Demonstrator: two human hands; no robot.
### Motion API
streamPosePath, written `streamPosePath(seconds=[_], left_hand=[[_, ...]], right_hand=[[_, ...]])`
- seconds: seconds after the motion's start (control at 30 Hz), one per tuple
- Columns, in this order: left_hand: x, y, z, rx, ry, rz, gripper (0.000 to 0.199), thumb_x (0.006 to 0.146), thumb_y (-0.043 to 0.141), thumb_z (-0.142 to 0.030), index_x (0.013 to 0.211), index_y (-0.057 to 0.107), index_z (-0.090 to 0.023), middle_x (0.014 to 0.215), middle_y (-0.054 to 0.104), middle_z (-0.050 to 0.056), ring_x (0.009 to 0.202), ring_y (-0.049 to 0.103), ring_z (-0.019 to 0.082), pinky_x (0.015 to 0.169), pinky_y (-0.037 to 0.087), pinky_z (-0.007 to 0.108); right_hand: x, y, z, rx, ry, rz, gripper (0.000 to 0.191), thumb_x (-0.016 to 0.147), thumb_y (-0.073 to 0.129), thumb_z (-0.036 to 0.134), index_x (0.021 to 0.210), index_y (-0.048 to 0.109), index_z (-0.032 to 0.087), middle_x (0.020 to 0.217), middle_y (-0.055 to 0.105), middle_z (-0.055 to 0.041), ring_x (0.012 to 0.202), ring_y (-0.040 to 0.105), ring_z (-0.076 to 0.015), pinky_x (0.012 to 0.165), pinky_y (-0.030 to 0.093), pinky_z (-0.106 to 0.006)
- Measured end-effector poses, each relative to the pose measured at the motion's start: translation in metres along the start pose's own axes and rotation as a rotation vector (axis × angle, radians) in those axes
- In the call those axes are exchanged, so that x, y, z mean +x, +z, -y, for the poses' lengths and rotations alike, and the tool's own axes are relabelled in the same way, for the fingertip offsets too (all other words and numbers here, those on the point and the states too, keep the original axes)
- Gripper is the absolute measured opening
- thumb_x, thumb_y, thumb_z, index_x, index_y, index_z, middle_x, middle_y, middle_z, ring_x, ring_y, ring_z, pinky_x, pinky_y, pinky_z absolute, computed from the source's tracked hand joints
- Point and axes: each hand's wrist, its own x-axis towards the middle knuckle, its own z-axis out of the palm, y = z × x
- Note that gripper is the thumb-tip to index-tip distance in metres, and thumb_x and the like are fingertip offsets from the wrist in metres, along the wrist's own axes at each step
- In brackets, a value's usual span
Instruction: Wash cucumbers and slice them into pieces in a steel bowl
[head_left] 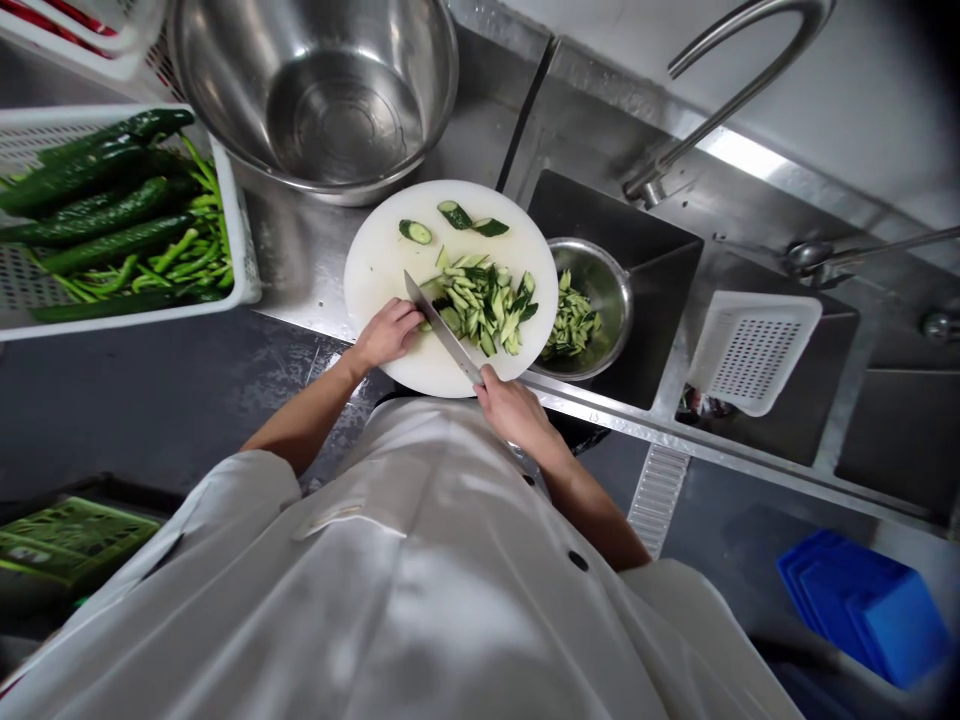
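Observation:
On a round white cutting board lies a heap of sliced cucumber. My right hand is closed round the handle of a kitchen knife, whose blade points up and to the left across the board. My left hand has its fingers curled down beside the blade, on a piece of cucumber that they mostly hide. Three cucumber chunks lie apart at the board's far side, among them one pale-ended chunk. More slices fill part of a steel bowl to the right of the board.
A large steel basin stands behind the board. To the left, a white basket holds whole cucumbers and green peppers. Sinks lie to the right, with a curved faucet and a white strainer basket. Blue bins are below.

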Motion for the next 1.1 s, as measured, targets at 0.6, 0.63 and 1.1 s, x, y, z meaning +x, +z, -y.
streamPosePath(seconds=[0.6, 0.63, 1.1], left_hand=[[-0.0083, 0.0068, 0.0033, -0.043, -0.047, -0.058, 0.028, 0.105, 0.041, -0.02, 0.105, 0.068, -0.02, 0.099, 0.066, 0.011, 0.097, 0.063, 0.024, 0.087, 0.058, 0.041], [-0.0085, 0.0069, 0.0031, -0.04, -0.046, -0.06, 0.028, 0.105, 0.041, -0.021, 0.105, 0.069, -0.02, 0.099, 0.066, 0.011, 0.097, 0.063, 0.024, 0.088, 0.058, 0.041], [-0.0088, 0.0069, 0.0022, -0.078, -0.067, -0.09, 0.026, 0.104, 0.044, -0.021, 0.104, 0.07, -0.021, 0.098, 0.068, 0.011, 0.096, 0.063, 0.025, 0.088, 0.057, 0.042]], right_hand=[[0.0016, -0.0005, 0.0038, 0.006, -0.007, -0.005, 0.036, 0.113, 0.033, 0.039, 0.142, 0.045, 0.02, 0.11, 0.076, -0.0155, 0.101, 0.073, -0.0312, 0.08, 0.047, -0.034], [0.0016, -0.0004, 0.0039, 0.005, -0.007, -0.003, 0.036, 0.113, 0.033, 0.038, 0.141, 0.045, 0.02, 0.11, 0.076, -0.0153, 0.101, 0.073, -0.0311, 0.08, 0.047, -0.034], [0.0013, 0.0031, 0.0028, 0.031, -0.009, -0.006, 0.038, 0.113, 0.033, 0.04, 0.143, 0.046, 0.021, 0.111, 0.076, -0.0143, 0.102, 0.072, -0.0307, 0.078, 0.045, -0.032]])
